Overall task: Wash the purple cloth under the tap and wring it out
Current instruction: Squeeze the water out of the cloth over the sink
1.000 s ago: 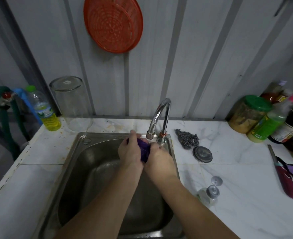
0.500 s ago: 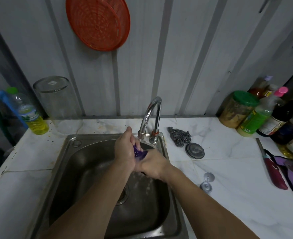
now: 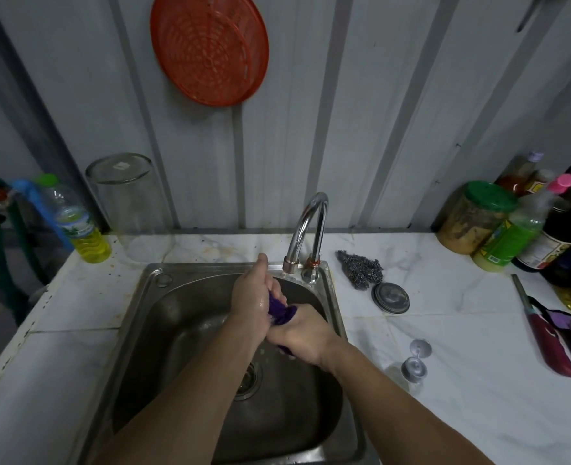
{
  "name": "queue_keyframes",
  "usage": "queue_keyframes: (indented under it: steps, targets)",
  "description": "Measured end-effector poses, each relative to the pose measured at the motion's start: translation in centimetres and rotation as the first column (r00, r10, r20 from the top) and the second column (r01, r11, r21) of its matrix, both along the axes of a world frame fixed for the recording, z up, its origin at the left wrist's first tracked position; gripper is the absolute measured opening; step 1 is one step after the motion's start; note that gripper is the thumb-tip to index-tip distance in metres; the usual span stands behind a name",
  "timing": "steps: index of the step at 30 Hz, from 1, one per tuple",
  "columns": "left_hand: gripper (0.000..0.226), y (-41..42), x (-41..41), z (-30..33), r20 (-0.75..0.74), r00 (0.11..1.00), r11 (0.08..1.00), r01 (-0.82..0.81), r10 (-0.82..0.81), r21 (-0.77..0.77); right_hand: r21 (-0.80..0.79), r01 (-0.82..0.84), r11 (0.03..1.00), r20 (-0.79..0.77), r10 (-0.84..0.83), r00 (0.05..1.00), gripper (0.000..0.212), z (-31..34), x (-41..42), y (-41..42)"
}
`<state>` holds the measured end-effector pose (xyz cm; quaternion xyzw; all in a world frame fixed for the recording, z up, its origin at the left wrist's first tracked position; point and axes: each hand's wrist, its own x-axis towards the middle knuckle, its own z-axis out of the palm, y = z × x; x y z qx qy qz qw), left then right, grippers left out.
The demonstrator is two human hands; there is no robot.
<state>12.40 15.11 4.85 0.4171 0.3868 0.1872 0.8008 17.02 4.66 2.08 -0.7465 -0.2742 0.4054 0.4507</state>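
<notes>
Corrugated grey metal sheeting forms the wall behind a white, marble-patterned surface [image 3: 452, 350], and a round orange plastic strainer [image 3: 209, 48] with a woven lattice hangs flat against the ribs. Set into the surface is a stainless steel sink [image 3: 150, 330] with rounded corners and a dull, wet basin; a drain sits at its bottom. A chrome gooseneck tap [image 3: 306, 226] curves up from the back rim, its spout pointing down over the basin.

Both hands meet over the sink, just in front of the tap's outlet. The left hand [image 3: 252, 305] is closed in a fist around the upper end of the purple cloth [image 3: 279, 310], its skin glistening wet. The right hand [image 3: 302, 337] is clenched around the lower end, knuckles up, touching the left hand. The cloth shows only as a short, bunched, dark purple twist between the two fists, with a small bit peeking out below the right hand.

Right of the tap lie a crinkled steel wool scourer [image 3: 361, 270] and a flat round metal lid [image 3: 390, 297]. Further right stand a green-lidded jar [image 3: 475, 218] and several bottles, with a red-handled knife [image 3: 546, 340] lying flat. At the left, an upturned clear glass jar [image 3: 126, 199] stands beside a plastic bottle [image 3: 79, 226] holding yellow liquid.
</notes>
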Motion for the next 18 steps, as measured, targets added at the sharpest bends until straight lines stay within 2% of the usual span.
queue_keyframes:
  steps: [5, 8, 10, 12, 13, 15, 18]
  targets:
    - [0.062, -0.2, -0.4, 0.0, -0.033, 0.999, 1.0, 0.014, -0.015, -0.017, 0.01, -0.019, 1.0, -0.126, 0.02, 0.992, 0.027, -0.1, -0.3, -0.6]
    - [0.057, -0.2, -0.7, 0.3, -0.09, 0.995, 0.999, 0.039, -0.038, 0.011, -0.001, -0.003, 1.0, -0.172, 0.003, 0.985, 0.008, -0.6, -1.0, -0.6]
    - [0.043, 0.2, -1.1, 0.9, -0.145, 0.988, 0.999, 0.048, -0.046, 0.01, 0.012, 0.071, 0.997, -0.16, -0.068, 0.985, 0.042, -1.4, -1.0, -0.5]
    - [0.022, 0.9, -1.5, 1.7, -0.13, 0.99, 0.996, 0.044, -0.053, -0.074, 0.074, 0.21, 0.975, -0.139, -0.198, 0.97, 0.055, -1.8, -0.9, -0.6]
    - [0.018, 1.3, -1.8, 2.0, -0.117, 0.992, 0.995, 0.045, -0.055, -0.091, 0.137, 0.285, 0.949, -0.12, -0.27, 0.955, 0.052, -1.9, -0.8, -0.8]
    - [0.028, 1.7, -2.2, 2.2, -0.132, 0.99, 0.998, 0.045, -0.05, -0.04, 0.267, 0.379, 0.886, 0.001, -0.394, 0.919, 0.043, -2.0, -0.9, -1.2]
    - [0.036, 1.6, -2.4, 2.8, -0.098, 0.995, 0.998, 0.023, -0.017, 0.063, 0.394, 0.267, 0.879, 0.31, -0.401, 0.862, 0.047, -1.7, -2.1, -1.7]
